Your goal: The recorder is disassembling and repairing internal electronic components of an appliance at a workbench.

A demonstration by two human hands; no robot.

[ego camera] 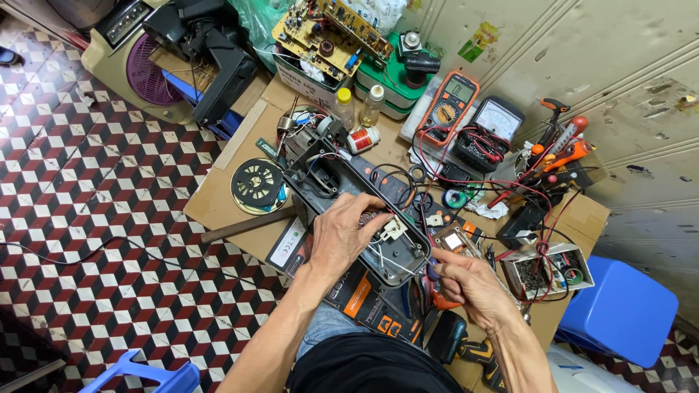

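Note:
An opened dark grey plastic housing [342, 185] lies on a cardboard sheet, its inside and wires showing. My left hand [346, 231] rests on the near end of the housing, fingers curled over a small white part [394, 228]. My right hand [466, 280] grips a screwdriver [429, 268] with a dark handle, its tip touching the housing's near right edge.
An orange multimeter [449, 103], an analogue meter [497, 118], red test leads, a round speaker [257, 185], small bottles [344, 108], circuit boards [328, 33] and pliers [557, 149] crowd the cardboard. A blue stool [622, 309] stands right; a fan [145, 73] sits far left on the patterned tile floor.

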